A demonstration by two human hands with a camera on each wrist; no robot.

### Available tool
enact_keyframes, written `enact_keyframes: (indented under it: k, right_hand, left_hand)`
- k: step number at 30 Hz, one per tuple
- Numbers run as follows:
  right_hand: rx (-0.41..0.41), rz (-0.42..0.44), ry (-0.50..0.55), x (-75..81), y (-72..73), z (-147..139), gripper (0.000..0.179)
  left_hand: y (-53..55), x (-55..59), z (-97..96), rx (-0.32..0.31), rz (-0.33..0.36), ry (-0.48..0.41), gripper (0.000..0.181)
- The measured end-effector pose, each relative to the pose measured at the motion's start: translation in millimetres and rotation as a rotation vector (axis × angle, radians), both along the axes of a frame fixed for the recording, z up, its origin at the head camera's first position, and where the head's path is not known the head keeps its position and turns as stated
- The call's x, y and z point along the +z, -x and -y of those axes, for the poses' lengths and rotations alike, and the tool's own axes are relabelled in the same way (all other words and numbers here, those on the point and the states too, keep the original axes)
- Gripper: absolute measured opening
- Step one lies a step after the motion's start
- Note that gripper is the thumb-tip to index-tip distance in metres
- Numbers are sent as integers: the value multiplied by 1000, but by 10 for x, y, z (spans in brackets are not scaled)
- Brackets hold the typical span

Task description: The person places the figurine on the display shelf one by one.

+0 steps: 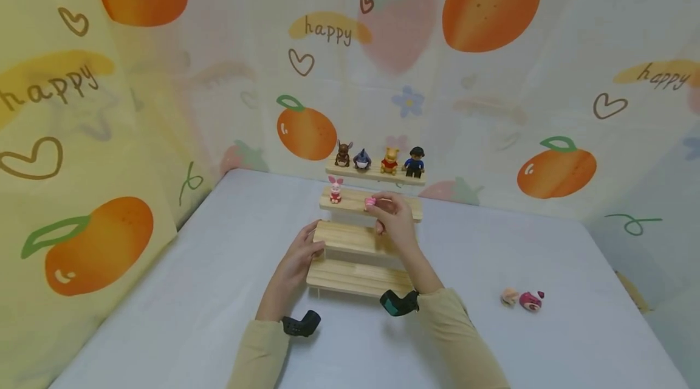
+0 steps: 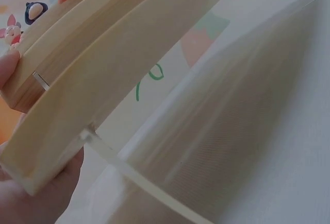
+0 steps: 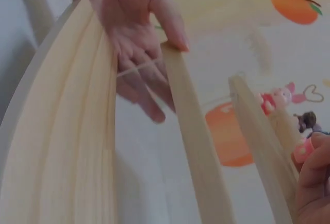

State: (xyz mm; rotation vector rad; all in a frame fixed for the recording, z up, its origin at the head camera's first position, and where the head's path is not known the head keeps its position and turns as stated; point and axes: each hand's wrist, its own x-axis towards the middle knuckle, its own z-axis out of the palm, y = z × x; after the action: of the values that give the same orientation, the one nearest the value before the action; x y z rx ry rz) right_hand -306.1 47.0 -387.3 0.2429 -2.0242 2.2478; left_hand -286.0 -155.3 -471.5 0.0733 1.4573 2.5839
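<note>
A four-tier wooden display stand [image 1: 361, 279] stands on the table. My left hand [image 1: 297, 258] holds its left end at the second tier from the bottom; in the right wrist view the thumb lies on the board's end and the fingers reach below. Between thumb and fingers, my right hand [image 1: 398, 222] pinches a small pink figurine [image 1: 370, 202] close over the tier below the top, partly covered by the fingertips. On that tier's left end stands a pink piglet figurine [image 1: 335, 191] in red.
Along the top tier stand a brown long-eared figurine [image 1: 343, 155], a blue donkey figurine [image 1: 362, 161], a yellow bear figurine [image 1: 389, 163] and a dark-haired figurine [image 1: 415, 163] in blue. A peach-coloured toy [image 1: 510, 296] and a magenta toy [image 1: 531, 301] lie at right.
</note>
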Motion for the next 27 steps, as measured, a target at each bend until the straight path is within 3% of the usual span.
enact_keyframes:
  k: [9,17,27]
  right_hand:
    - [-60,19,-99,23,65,260,18]
    - [-74,26,-81,34,86,327,22]
    - [-136,-30,-38,15,52,391,22]
  left_hand:
    - [-22,4,26,0,12,-20,60]
    - [-10,9,0,25,29,-14,62]
    - [-8,-17,-13,19,9,-7,61]
